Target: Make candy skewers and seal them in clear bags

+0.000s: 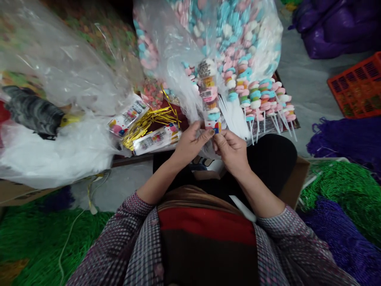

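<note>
A candy skewer in a printed clear wrapper (210, 104) stands out away from me, its coloured pieces stacked in a row. At its lower end, my left hand (192, 143) pinches the wrapper between thumb and fingers. My right hand (232, 150) is closed at the same end, thumb against the fingers; the stick is hidden there. Gold twist ties (149, 122) lie in a pile left of my hands, with printed wrappers (156, 139) beside them. White sticks (233, 119) are bunched just right of the wrapped skewer. Several unwrapped candy skewers (263, 95) lie farther right.
A large clear bag of pink, blue and white candy (235, 28) stands at the back. Plastic bags (68, 67) cover the left side, near a dark striped object (32, 111). Right of the table are an orange crate (357, 87) and green cord bundles (342, 190).
</note>
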The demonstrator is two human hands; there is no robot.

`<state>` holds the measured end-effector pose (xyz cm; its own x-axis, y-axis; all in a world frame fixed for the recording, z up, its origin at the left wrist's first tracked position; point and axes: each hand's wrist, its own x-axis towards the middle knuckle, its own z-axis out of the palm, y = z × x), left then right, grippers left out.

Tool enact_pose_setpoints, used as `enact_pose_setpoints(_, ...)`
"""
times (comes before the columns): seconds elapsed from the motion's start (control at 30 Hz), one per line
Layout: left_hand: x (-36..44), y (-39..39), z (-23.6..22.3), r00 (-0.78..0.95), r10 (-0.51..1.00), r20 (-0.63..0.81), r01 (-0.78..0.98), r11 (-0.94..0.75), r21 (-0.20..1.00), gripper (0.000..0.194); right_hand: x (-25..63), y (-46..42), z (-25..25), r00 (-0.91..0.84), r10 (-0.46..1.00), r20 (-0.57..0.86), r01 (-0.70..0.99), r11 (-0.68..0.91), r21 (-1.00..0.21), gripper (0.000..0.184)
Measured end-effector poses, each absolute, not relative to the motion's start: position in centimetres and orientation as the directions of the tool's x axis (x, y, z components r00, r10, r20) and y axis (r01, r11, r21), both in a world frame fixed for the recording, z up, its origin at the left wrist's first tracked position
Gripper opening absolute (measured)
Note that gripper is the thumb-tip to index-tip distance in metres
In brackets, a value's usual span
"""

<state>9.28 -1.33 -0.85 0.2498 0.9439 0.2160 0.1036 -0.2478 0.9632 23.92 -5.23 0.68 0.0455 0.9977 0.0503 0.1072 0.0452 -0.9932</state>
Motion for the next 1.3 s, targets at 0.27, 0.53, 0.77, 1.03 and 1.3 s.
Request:
enact_pose_setpoints(0.27, 8.7, -0.9, 0.0, 0.37, 0.856, 0.362, 0.467, -0.508, 0.724, 0.048, 25.3, -4.9, 0.0, 0.059, 0.982, 0.179, 0.382, 0.144, -0.913, 0.041)
enact_pose_setpoints(0.53, 9.4, -1.2, -0.9, 0.361, 0.916, 0.172, 0.235, -0.268, 0.934, 0.04, 25.4, -4.9, -0.1, 0.072, 0.98, 0.184, 0.405, 0.139, -0.904, 0.035)
enact_pose_setpoints(0.77, 8.9, 0.2, 0.2, 0.262, 0.965, 0.027, -0.372, 0.075, 0.925, 0.046, 24.9, -5.2, -0.4, 0.149, 0.977, 0.154, 0.34, 0.096, -0.935, 0.036)
enact_pose_setpoints(1.03, 12.2, 0.3, 0.4, 0.219, 0.964, -0.153, -0.329, 0.22, 0.918, 0.035, 24.1, -5.7, -1.0, 0.116, 0.987, 0.112, 0.318, 0.07, -0.946, 0.034)
enact_pose_setpoints(1.3, 11.9, -0.8, 0.7, 0.343, 0.923, -0.172, -0.283, 0.276, 0.918, 0.047, 24.0, -5.5, 0.3, 0.001, 0.999, 0.035, 0.266, 0.033, -0.963, 0.043)
